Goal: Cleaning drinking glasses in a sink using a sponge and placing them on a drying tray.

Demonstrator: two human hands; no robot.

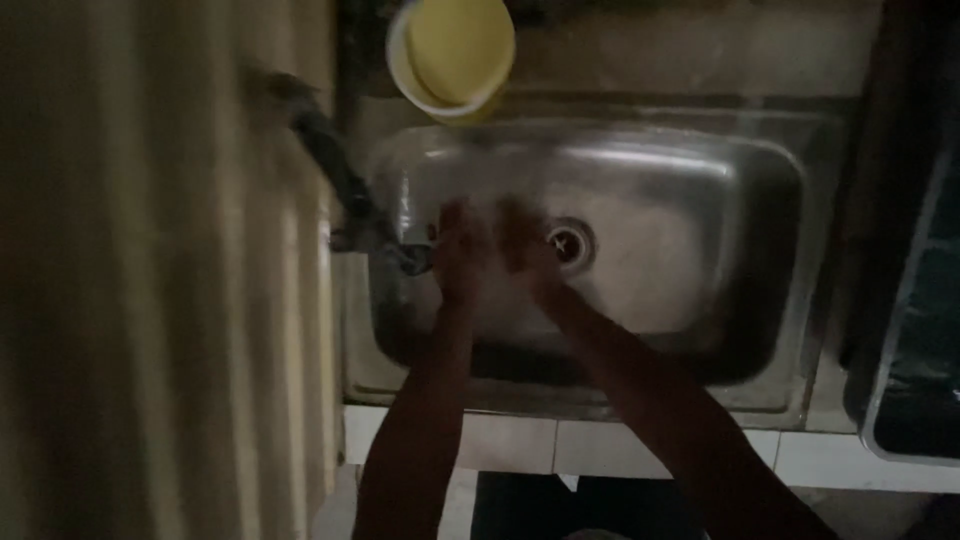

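Both my hands are over the basin of a steel sink, close together beside the tap spout. My left hand is nearest the spout, fingers up. My right hand is next to it, just left of the round drain. The hands are blurred and dim; they seem to touch each other, and I see nothing held in them. Whether water is running is too dark to tell.
A yellow bowl inside a white one sits on the ledge behind the sink. A dark pipe runs along the corrugated wall at left. A dark tray or rack stands at right. White tiles front the counter.
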